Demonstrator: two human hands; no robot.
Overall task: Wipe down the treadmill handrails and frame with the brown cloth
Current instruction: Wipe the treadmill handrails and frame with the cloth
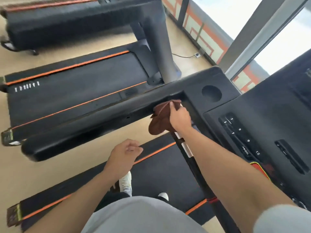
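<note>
My right hand (179,117) grips the brown cloth (157,122) against the inner end of the treadmill's black left handrail (87,125), where the rail meets the console (252,115). Part of the cloth hangs below the rail. My left hand (125,153) hovers lower, just right of the handrail's rounded free end, fingers loosely curled with nothing in them. A slim black bar (198,172) with silver sensor plates runs from below the cloth toward me.
The console has a round cup holder (211,93) and a button strip (239,133). My feet stand on the black belt (161,172) with orange side stripes. Two more treadmills (75,76) stand to the left. Windows (227,14) line the far right.
</note>
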